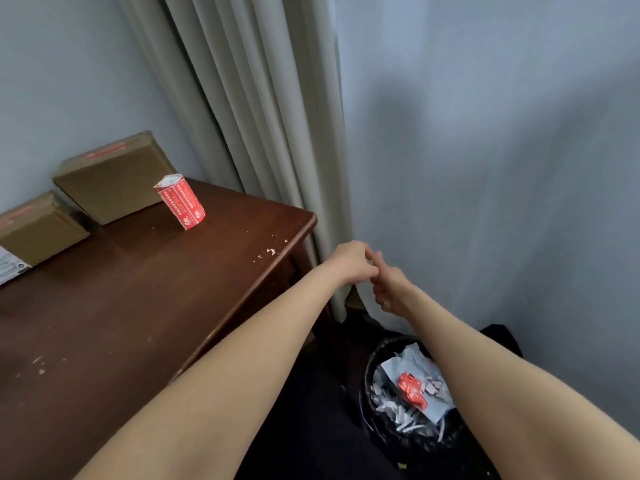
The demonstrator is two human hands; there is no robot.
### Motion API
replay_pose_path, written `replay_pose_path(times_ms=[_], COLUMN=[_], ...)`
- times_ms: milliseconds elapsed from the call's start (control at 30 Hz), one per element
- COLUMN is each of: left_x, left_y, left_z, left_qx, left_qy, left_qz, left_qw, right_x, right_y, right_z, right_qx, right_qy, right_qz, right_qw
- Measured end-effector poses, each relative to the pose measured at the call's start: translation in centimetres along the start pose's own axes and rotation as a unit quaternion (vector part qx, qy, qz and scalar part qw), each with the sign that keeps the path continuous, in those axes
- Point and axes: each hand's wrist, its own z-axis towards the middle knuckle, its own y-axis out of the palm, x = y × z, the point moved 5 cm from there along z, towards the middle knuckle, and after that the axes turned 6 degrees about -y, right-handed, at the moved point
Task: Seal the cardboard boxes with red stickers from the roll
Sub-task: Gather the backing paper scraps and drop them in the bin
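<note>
- The roll (179, 201) of red stickers stands on end on the table (138, 289), at about ten o'clock from my hands and well apart from them.
- Just behind it, at ten o'clock, is the far box (116, 180). The near box (38, 230) is at nine o'clock, cut by the frame edge. Each shows a faint red strip along its top, so I judge both to be sealed.
- Risk one: whatever I am working on between my fingers looks sticky. It may cling to skin instead of dropping into the bin (364, 403) below, at five o'clock.
- Risk two: when I swing back toward ten o'clock, a forearm could clip the upright roll. It would tip over or roll off the table edge.
- Risk three: a sticker folded on itself is wasted. A red scrap (410, 389) already lies among the paper in the bin.
- My left hand (353, 263) is curled nearly to a fist, off the table's right corner, beside the curtain (263, 116).
- My right hand (391, 289) has its fingers bent, and its fingertips meet the left hand's.
- The hands are together and touching. Whether they pinch anything between them I cannot tell, because the spot is small and blurred.
</note>
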Motion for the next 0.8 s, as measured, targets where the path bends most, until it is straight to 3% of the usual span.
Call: replay_pose_path(times_ms=[133,400,667,800], left_x=[-1.5,-3.8,-4.9,-5.1], left_y=[3.8,7.2,7.9,8.0], left_z=[1.6,2.5,2.8,2.7], left_qx=[-0.058,-0.127,-0.151,-0.157], left_qy=[-0.024,-0.048,-0.063,-0.065], left_qz=[-0.015,-0.006,-0.012,-0.011], left_qw=[0.998,0.991,0.987,0.985], right_x=[7.9,18.6,19.9,20.4], right_y=[-3.0,-6.2,-6.8,-7.4], right_z=[1.9,2.9,2.1,2.3], right_qx=[0.094,0.108,0.075,0.098], right_qy=[0.057,0.152,0.213,0.209], right_qz=[-0.074,-0.178,-0.159,-0.249], right_qw=[0.991,0.966,0.961,0.941])
